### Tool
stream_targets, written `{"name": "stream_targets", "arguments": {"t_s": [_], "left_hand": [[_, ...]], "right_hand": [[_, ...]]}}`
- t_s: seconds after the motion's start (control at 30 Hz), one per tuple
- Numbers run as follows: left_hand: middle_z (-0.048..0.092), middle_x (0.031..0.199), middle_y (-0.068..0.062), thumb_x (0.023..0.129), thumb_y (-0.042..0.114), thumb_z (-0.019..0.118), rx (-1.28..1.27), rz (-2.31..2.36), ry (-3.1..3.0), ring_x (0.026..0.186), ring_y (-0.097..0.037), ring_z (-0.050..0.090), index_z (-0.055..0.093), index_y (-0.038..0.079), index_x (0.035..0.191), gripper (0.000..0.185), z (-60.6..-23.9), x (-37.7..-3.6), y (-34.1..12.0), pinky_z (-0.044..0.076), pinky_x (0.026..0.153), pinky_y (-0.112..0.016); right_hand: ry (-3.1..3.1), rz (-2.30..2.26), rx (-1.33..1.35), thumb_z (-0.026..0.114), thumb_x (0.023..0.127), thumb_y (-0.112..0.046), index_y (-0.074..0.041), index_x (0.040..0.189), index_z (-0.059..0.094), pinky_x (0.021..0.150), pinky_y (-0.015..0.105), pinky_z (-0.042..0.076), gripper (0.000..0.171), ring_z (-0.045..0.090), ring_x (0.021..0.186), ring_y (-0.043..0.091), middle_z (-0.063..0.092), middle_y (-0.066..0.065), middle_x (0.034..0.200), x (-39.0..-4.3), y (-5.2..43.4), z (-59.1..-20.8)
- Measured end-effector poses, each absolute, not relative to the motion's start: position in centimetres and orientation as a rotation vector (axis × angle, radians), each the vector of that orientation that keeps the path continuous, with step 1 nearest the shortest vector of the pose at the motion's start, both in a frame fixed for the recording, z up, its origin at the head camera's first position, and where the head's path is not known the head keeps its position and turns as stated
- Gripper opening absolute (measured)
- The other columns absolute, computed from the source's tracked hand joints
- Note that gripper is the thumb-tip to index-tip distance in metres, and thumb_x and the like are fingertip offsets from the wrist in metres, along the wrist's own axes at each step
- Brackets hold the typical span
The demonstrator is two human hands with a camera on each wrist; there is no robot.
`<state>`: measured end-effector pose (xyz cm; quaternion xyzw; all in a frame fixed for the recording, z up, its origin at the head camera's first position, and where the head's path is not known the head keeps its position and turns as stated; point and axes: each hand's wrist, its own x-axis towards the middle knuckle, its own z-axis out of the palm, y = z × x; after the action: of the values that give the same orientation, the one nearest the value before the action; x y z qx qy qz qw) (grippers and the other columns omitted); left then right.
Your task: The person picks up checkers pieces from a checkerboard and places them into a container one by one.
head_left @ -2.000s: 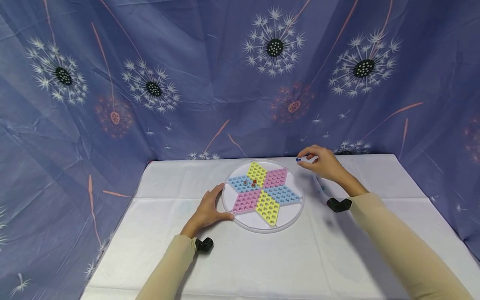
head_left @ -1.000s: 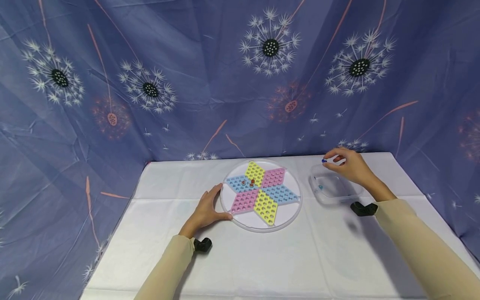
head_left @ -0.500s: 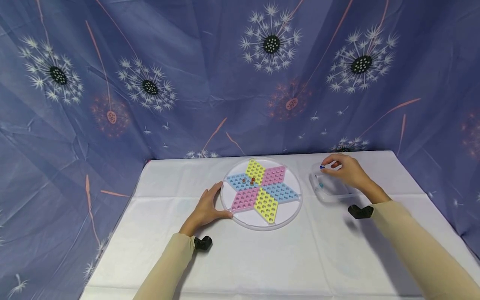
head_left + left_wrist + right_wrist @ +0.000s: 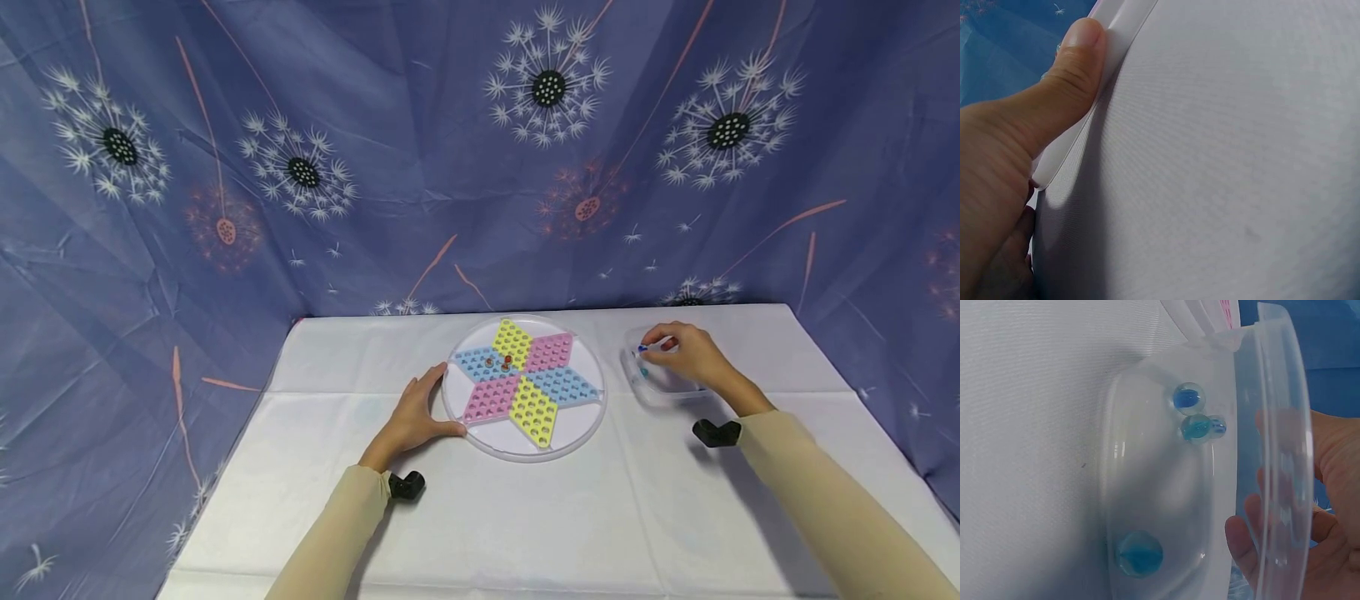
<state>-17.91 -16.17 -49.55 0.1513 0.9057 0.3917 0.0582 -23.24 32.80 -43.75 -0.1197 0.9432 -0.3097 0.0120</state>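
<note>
My left hand (image 4: 411, 421) rests against the left rim of a round Chinese checkers board (image 4: 577, 433), thumb and fingers spread wide. In the left wrist view the straight thumb (image 4: 1082, 56) presses along the rim. Three reddish marbles (image 4: 507, 364) sit grouped on the board's left blue point. Right of the board my right hand (image 4: 686, 357) is over a clear plastic box (image 4: 652, 398), a blue marble (image 4: 642, 348) showing right at its fingertips. In the right wrist view its fingers (image 4: 1240, 540) are parted behind the wall; a blue marble (image 4: 1187, 398) and teal marbles (image 4: 1139, 554) show in the box.
A white cloth (image 4: 547, 533) covers the table. Behind it hangs a blue curtain (image 4: 420, 150) with a dandelion print, close past the board and box. The box has a raised rim (image 4: 1300, 437).
My right hand, pinching a blue marble, has moved right from beside the board to the box, then lowered into it; its fingers now look parted. The left hand has stayed at the rim.
</note>
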Motion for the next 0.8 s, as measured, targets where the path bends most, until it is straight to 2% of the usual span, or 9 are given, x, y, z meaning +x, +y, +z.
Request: {"name": "stream_targets", "arguments": {"t_s": [0.8], "left_hand": [[0.029, 0.167, -0.014, 0.069, 0.04, 0.096, 0.466, 1.174, 2.753, 0.155, -0.033, 0.021, 0.025, 0.007, 0.163, 0.123, -49.54, -18.0, -16.11, 0.005, 0.13, -0.047]], "right_hand": [[2.949, -0.96, -0.4, 0.075, 0.096, -0.024, -0.008, 0.113, 0.073, 0.085, 0.057, 0.056, 0.023, 0.062, 0.108, 0.04, 0.062, 0.02, 0.129, -22.93, 33.05, -43.8]]}}
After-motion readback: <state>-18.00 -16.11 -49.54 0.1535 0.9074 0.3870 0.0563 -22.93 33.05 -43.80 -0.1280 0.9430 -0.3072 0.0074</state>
